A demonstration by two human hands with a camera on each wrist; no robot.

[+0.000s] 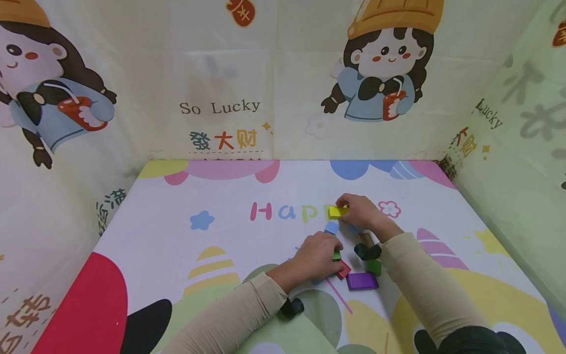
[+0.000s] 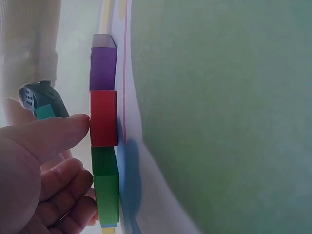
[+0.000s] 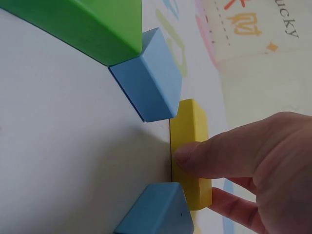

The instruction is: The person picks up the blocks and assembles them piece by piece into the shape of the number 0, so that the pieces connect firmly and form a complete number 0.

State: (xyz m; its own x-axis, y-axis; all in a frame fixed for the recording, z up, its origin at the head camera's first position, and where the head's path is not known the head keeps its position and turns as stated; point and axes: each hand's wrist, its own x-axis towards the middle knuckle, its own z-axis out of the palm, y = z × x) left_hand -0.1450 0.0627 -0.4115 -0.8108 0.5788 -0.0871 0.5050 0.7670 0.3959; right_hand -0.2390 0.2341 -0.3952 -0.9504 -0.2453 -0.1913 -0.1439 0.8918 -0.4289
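Toy blocks stand in a ring on the printed mat. At its far side my right hand pinches a yellow block, the thumb pressed against its inner face in the right wrist view. One end of that block meets a light blue block; a darker blue block is by its other end. On the ring's left side my left hand rests its thumb at the edge of a red block. Its other fingers lie bent beside a green block, partly hidden from the head view.
A purple block closes the near side of the ring. Another green block and a brown block stand on its right, partly behind the right wrist's black camera. Printed cloth walls surround the mat.
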